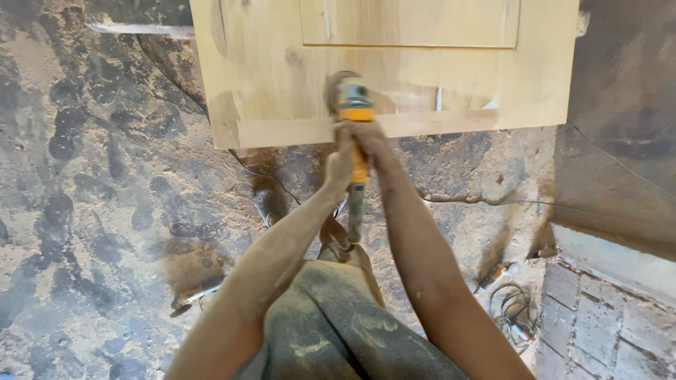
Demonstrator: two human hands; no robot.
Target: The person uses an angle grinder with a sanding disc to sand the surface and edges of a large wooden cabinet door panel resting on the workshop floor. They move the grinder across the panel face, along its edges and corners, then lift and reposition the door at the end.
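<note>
Above a dusty, stained floor [105,176]: left hand [339,167] wrapped shut around the rear of the sander's [354,112] orange grip, right hand [366,139] clenched just ahead, nearer the head. Probably heavy, rigid and buzzing, best held two-handed along the barrel. Grey metal head, orange collar, pressed on the lower rail of a pale wooden door panel [282,84]. Tangled cable [514,313] lower right.
</note>
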